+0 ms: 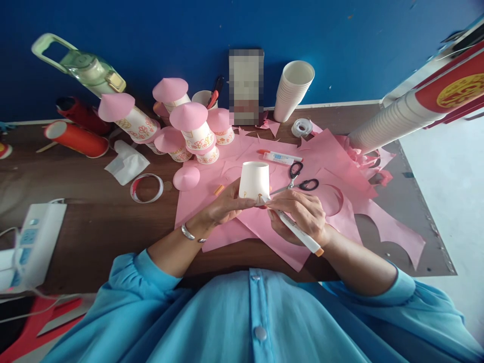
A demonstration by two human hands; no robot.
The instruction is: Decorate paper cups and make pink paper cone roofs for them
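Left hand (227, 206) grips inverted white paper cup (254, 181) at its lower rim, over pink paper sheets (340, 166). Right hand (300, 214) clenches marker (298, 233), tip at the cup's rim. Scissors (298, 180) just right of cup, glue tube (280, 158) behind it, pink cone (186, 178) to its left, decorated pink-capped cups (189, 131) farther back-left, cup stack (293, 91) and tape roll (302, 127) back-right.

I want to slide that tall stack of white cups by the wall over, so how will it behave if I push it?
The stack of white paper cups looks light, so it would probably slide easily on the wooden table. It is tall and narrow and already leans, so a push near the top could tip it. The thin rims may dent if squeezed.
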